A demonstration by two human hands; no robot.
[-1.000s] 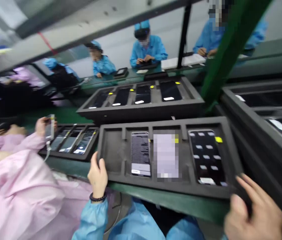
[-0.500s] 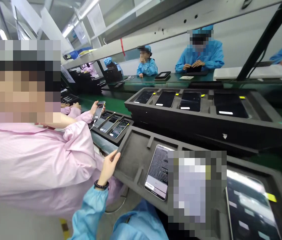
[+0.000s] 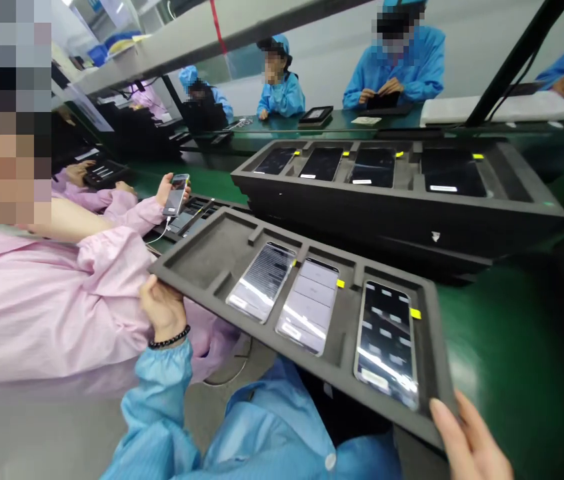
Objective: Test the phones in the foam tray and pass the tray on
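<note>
A dark grey foam tray (image 3: pixel 202 257) hangs tilted in front of me, its right end lower. My left hand (image 3: pixel 163 308) grips its near left corner, fingers partly hidden beneath. At the right end, my right hand (image 3: pixel 469 437) pinches the near corner, thumb on the rim. Three smartphones lie in its compartments, and the leftmost compartment holds none. One smartphone (image 3: pixel 262 281) shows lines of text, the middle smartphone (image 3: pixel 309 303) a pale screen, and the right smartphone (image 3: pixel 386 340) a dark screen with light squares. Yellow tabs stick out beside them.
Behind the tray, a stack of foam trays (image 3: pixel 342 213) carries several dark phones on a green bench (image 3: pixel 502 320). At left, a co-worker in a pink sleeve (image 3: pixel 112 280) holds a cabled phone (image 3: pixel 177 195), close to my tray. Co-workers in blue sit across the bench.
The tray now appears further left and shows whole, including its right end. My right hand has come into view gripping that end. The left hand still holds the left corner.
</note>
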